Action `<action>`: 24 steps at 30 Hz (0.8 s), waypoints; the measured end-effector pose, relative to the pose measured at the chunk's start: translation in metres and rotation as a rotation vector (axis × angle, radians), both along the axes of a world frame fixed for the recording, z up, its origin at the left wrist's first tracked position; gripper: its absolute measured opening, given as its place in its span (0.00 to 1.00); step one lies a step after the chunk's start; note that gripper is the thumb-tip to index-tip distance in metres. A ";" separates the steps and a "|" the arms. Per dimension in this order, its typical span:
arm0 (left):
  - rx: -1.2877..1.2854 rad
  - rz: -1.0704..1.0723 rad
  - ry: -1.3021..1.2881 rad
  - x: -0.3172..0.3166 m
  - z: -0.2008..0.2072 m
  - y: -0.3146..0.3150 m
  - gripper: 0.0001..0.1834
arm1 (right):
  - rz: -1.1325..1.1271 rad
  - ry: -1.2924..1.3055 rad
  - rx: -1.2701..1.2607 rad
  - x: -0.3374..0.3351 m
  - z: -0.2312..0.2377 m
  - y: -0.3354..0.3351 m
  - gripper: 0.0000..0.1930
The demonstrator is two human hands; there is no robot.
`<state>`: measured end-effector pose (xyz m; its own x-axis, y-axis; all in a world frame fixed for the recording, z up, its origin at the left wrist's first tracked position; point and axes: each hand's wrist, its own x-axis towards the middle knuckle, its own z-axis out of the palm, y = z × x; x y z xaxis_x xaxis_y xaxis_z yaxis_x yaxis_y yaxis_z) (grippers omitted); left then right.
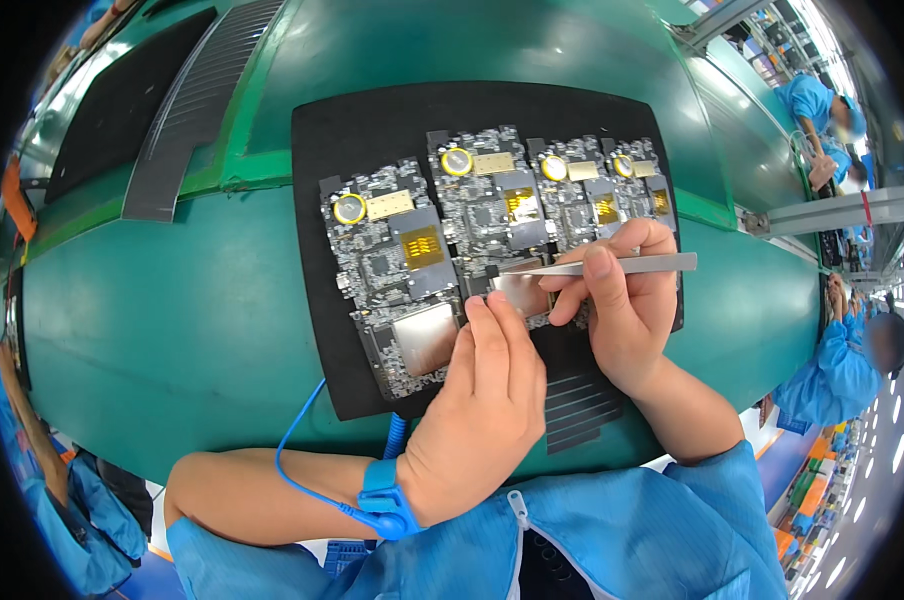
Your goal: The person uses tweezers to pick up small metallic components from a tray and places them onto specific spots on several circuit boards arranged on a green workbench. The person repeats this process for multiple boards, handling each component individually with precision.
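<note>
My right hand point(632, 300) is closed round slim metal tweezers point(622, 266). Their tips reach left to a small dark piece point(491, 271) beside a silver metal plate on the second circuit board point(482, 220) from the left. My left hand point(487, 390) lies over that board's lower edge, fingers stretched out and fingertips touching or just above it. A blue wrist strap point(380, 490) circles the left wrist. The leftmost circuit board point(377, 265) carries a round yellow-rimmed coin cell, amber tape and a silver plate. Both hands partly hide the boards' lower parts.
Two more circuit boards point(577, 200) stand in the row to the right, all on a black mat point(372, 125) over a green table point(162, 320). A blue cord point(294, 425) runs from the strap to the mat. Slotted dark sheets point(197, 100) lie far left. Co-workers in blue point(822, 370) sit at the sides.
</note>
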<state>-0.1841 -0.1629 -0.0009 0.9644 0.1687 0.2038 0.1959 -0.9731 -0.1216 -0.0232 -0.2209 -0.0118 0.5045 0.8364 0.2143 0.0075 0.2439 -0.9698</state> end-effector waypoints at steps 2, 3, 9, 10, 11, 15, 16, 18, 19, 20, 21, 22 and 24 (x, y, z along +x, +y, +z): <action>-0.051 -0.173 0.000 -0.002 0.007 0.002 0.23 | -0.027 0.075 -0.029 0.003 0.009 -0.013 0.10; -0.114 -0.286 0.004 -0.003 0.013 0.001 0.22 | -0.040 0.085 -0.056 0.005 0.015 -0.025 0.10; -0.274 -0.774 0.061 -0.010 -0.010 -0.022 0.20 | -0.172 0.156 -0.236 -0.003 0.011 -0.127 0.10; -0.264 -0.797 0.066 -0.008 -0.010 -0.024 0.20 | -0.192 0.151 -0.246 -0.006 0.005 -0.145 0.10; -0.255 -0.819 0.073 -0.006 -0.009 -0.021 0.19 | -0.211 0.151 -0.257 -0.010 -0.002 -0.158 0.10; -0.268 -0.858 0.102 -0.002 -0.007 -0.023 0.17 | -0.238 0.030 -0.270 -0.021 -0.009 -0.184 0.09; -0.283 -0.860 0.102 -0.002 -0.007 -0.024 0.17 | -0.234 -0.020 -0.265 -0.023 -0.011 -0.187 0.09; -0.251 -0.859 0.108 -0.001 -0.006 -0.026 0.17 | -0.242 -0.066 -0.224 -0.025 -0.016 -0.188 0.09; -0.236 -0.858 0.111 0.000 -0.006 -0.027 0.17 | -0.248 -0.082 -0.226 -0.026 -0.017 -0.188 0.09; -0.234 -0.854 0.112 0.000 -0.006 -0.027 0.17 | -0.247 -0.098 -0.228 -0.027 -0.018 -0.188 0.09; -0.232 -0.850 0.112 0.000 -0.006 -0.028 0.18 | -0.239 -0.107 -0.224 -0.026 -0.018 -0.188 0.09; -0.230 -0.845 0.113 0.000 -0.006 -0.029 0.18 | -0.230 -0.116 -0.221 -0.025 -0.018 -0.187 0.09; -0.230 -0.825 0.115 -0.001 -0.007 -0.031 0.17 | -0.208 -0.057 -0.230 -0.023 -0.017 -0.187 0.09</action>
<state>-0.1847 -0.1939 -0.0078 0.8095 -0.5693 0.1437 -0.5853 -0.8019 0.1200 -0.0465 -0.4074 -0.0289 0.6624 0.7464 0.0639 0.0901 0.0053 -0.9959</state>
